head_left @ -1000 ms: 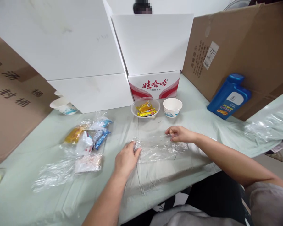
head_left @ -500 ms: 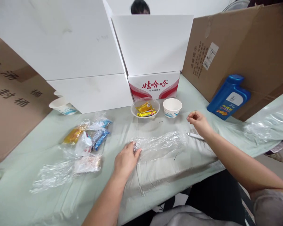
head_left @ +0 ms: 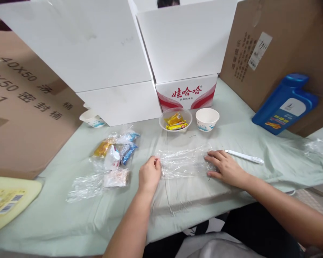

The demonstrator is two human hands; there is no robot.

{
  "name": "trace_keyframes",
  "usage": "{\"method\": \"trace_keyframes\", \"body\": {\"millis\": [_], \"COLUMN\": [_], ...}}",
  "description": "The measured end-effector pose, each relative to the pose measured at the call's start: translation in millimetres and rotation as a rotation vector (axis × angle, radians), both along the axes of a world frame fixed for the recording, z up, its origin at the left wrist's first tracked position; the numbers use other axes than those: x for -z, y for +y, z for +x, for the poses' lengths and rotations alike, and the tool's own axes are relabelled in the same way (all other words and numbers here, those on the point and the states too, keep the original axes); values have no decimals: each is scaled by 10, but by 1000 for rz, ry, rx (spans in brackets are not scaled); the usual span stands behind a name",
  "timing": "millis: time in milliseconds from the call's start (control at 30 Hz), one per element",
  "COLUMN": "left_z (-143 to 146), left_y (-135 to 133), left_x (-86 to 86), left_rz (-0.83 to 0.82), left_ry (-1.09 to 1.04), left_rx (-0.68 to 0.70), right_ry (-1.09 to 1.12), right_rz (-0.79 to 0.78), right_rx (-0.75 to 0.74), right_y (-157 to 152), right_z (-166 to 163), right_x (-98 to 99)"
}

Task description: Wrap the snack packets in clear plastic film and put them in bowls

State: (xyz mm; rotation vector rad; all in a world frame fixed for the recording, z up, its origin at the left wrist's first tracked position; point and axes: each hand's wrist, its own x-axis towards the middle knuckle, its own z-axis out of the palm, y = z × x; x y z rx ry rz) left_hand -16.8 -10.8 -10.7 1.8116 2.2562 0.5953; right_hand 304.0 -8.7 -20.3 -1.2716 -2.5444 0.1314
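A crumpled clear plastic bag (head_left: pixel 183 163) lies flat on the cloth between my hands. My left hand (head_left: pixel 150 175) is closed, thumb against fingers, at the bag's left edge, pinching it. On the bag's right end rests my right hand (head_left: pixel 226 170), palm down with its fingers apart. Just beyond the right hand lies a slim white tool (head_left: pixel 244 157), perhaps a utility knife. Behind the bag stand a clear plastic bowl (head_left: pixel 163 123) with yellow-wrapped snacks (head_left: pixel 176 123) in it and a white paper bowl (head_left: pixel 207 120) with a blue print.
Several wrapped snacks (head_left: pixel 115 154) lie in clear plastic at the left. White boxes (head_left: pixel 187 92) stand at the back, with brown cartons (head_left: pixel 274 53) at the sides. A blue bottle (head_left: pixel 285 104) leans at the right. A pale yellow container (head_left: pixel 12 200) is at the left edge.
My right hand has come down from above the white tool onto the bag's right end. My left hand's fingers have closed on the left edge. The view has shifted left.
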Motion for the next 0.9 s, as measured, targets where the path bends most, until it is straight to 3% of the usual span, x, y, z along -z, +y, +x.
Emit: {"method": "trace_keyframes", "body": {"millis": [167,300,367,400,467,533,567,633,733,833,900], "left_z": [-176,-225,-189,-164,-117,-100,-110,-161,-271,-322,-301], "left_y": [78,27,-39,-70,-109,-107,-93,-50,10,24,8], "left_x": [25,-100,-170,-195,-218,-205,-190,-158,-136,-134,-123], "left_rz": [137,528,645,622,430,168,76,16,113,193,140], "left_ry": [-244,-205,-188,-202,-212,-144,-82,51,154,77,-67], "left_rx": [-92,-154,-9,145,519,737,734,565,261,118,134], "right_ry": [-47,84,177,209,211,150,117,74,53,52,62], "right_rz": [-4,30,64,71,31,-60,-93,-104,-48,-9,8], "right_rx": [18,28,35,27,-34,-112,-130,-103,-20,20,34], "right_y": [-47,-88,-132,-158,-205,-231,-234,-224,-201,-204,-219], "right_z": [9,91,114,116,105,102,112,160,274,363,383], "right_x": [17,-95,-173,-205,-237,-223,-203,-151,-90,-64,-46]}}
